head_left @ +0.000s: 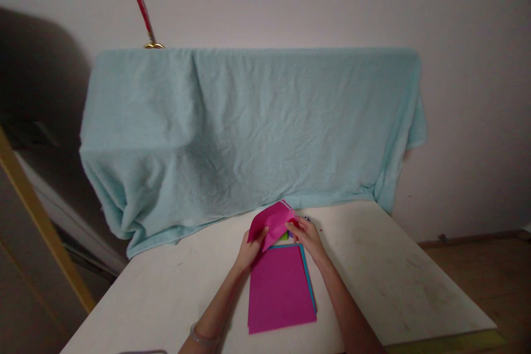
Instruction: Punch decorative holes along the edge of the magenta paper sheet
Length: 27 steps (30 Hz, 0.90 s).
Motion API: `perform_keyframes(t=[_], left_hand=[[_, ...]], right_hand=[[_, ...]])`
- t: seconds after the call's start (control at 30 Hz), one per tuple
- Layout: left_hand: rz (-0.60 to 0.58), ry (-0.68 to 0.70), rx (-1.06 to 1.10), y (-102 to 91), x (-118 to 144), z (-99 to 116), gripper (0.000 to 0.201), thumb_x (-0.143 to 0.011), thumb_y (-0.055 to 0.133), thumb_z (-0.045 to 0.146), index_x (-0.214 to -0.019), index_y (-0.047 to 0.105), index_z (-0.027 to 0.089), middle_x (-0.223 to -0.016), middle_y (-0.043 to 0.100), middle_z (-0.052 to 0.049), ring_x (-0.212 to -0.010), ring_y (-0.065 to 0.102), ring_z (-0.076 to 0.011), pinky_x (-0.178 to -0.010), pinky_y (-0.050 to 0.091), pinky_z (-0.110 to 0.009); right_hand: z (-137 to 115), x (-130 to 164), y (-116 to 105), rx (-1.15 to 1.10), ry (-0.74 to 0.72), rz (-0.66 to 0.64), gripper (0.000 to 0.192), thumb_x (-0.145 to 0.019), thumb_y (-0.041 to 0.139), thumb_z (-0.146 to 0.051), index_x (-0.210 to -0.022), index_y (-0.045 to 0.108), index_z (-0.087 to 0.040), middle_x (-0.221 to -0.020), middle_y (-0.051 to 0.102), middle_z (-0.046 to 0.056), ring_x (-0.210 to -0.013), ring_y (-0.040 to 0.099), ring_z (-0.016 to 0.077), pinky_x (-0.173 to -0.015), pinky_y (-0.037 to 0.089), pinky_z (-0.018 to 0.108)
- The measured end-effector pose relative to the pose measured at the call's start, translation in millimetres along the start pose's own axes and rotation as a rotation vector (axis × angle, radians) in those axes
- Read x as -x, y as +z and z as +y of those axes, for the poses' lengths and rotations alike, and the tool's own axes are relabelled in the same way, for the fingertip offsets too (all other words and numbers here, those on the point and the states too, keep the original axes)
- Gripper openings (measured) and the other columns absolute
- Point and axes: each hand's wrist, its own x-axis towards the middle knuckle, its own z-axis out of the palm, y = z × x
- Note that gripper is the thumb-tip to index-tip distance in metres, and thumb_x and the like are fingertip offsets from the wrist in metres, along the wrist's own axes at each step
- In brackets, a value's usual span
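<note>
- While both hands meet at the far end of a stack of coloured paper sheets [282, 287], the left hand [250, 249] and right hand [307, 237] share one magenta sheet of thin paper [271, 223], folded and lifted off the stack.
- Left hand: fingers closed on the near left edge of the magenta sheet, thumb on top.
- Right hand: fingers pinched on the sheet's right edge, near its upper corner.
- The magenta sheet stands tilted up from the stack, its fold toward the far side; a little white print shows at its top corner.
- The stack lies flat near the front middle of the white worktop [394, 276]; its top sheet is magenta, with blue and orange edges peeking out along the right side. A bit of green shows under the lifted sheet, too small to identify.
- A clear bracelet [203, 336] sits on the left wrist.
- Behind the worktop, a pale blue towel [249, 127] drapes over a wide object, its lower edge resting on the worktop's far side.
- A red stick on a gold base [143, 11] rises behind the towel's top left.
</note>
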Motion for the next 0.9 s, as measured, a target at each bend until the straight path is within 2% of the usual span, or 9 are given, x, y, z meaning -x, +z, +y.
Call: perform_keyframes(t=[0.23,0.3,0.4,0.47,0.63,0.73,0.8,0.9], left_hand=[[-0.017,-0.005,-0.002,1.5,3,4,0.039,-0.077,0.063,0.047,-0.099,0.069,0.015,-0.098,0.071,-0.009,-0.091,0.063,-0.0264,-0.086,0.047,-0.037],[-0.072,0.022,0.006,3.0,4,4,0.036,-0.078,0.063,0.045,-0.097,0.070,0.016,-0.096,0.071,-0.008,-0.090,0.063,-0.0251,-0.085,0.047,-0.035],[-0.214,0.093,0.025,6.4,4,4,0.030,-0.080,0.061,0.043,-0.089,0.069,0.016,-0.089,0.071,-0.006,-0.083,0.062,-0.0222,-0.079,0.047,-0.031],[-0.248,0.105,0.058,8.8,5,4,0.030,-0.080,0.062,0.043,-0.088,0.069,0.015,-0.088,0.070,-0.006,-0.082,0.061,-0.0218,-0.077,0.047,-0.031],[-0.168,-0.050,0.314,11.3,7,5,0.044,-0.078,0.066,0.043,-0.111,0.065,0.014,-0.102,0.070,-0.010,-0.089,0.063,-0.0237,-0.081,0.047,-0.032],[-0.202,-0.107,0.475,9.5,5,4,0.046,-0.081,0.061,0.048,-0.108,0.065,0.011,-0.081,0.070,-0.010,-0.067,0.064,-0.0202,-0.071,0.049,-0.032],[-0.256,-0.129,0.554,8.5,4,3,0.050,-0.083,0.056,0.053,-0.107,0.065,0.010,-0.073,0.069,-0.009,-0.060,0.063,-0.0200,-0.066,0.050,-0.034],[-0.292,-0.103,0.580,10.4,7,2,0.055,-0.082,0.057,0.055,-0.115,0.062,0.012,-0.098,0.070,-0.015,-0.084,0.067,-0.0270,-0.077,0.051,-0.041]], right_hand=[[-2,2,0,0.048,-0.043,0.041,0.038,-0.072,0.070,-0.051,-0.084,0.067,-0.015,-0.070,0.060,0.002,-0.053,0.047,0.0119,-0.046,0.035,0.022],[0,2,-3,0.089,-0.070,0.091,0.036,-0.074,0.069,-0.050,-0.082,0.068,-0.015,-0.064,0.058,0.000,-0.053,0.046,0.0124,-0.047,0.033,0.023],[8,2,-8,0.132,-0.060,0.150,0.035,-0.075,0.067,-0.049,-0.070,0.066,-0.015,-0.052,0.050,-0.002,-0.048,0.041,0.0115,-0.046,0.028,0.023],[12,1,-9,0.127,-0.048,0.157,0.035,-0.075,0.067,-0.048,-0.066,0.065,-0.015,-0.048,0.046,-0.003,-0.047,0.039,0.0111,-0.047,0.027,0.024],[10,2,-5,0.021,0.009,0.169,0.034,-0.075,0.068,-0.048,-0.070,0.067,-0.015,-0.051,0.049,-0.003,-0.048,0.039,0.0107,-0.048,0.026,0.024],[4,3,0,-0.109,0.052,0.173,0.032,-0.073,0.071,-0.047,-0.073,0.068,-0.015,-0.057,0.053,-0.001,-0.051,0.042,0.0107,-0.049,0.028,0.023],[2,3,2,-0.208,0.067,0.180,0.030,-0.071,0.074,-0.045,-0.075,0.068,-0.016,-0.061,0.056,-0.001,-0.053,0.044,0.0107,-0.050,0.030,0.023],[3,2,7,-0.316,0.096,0.189,0.028,-0.069,0.077,-0.042,-0.078,0.069,-0.016,-0.065,0.057,-0.001,-0.054,0.045,0.0105,-0.050,0.031,0.023]])
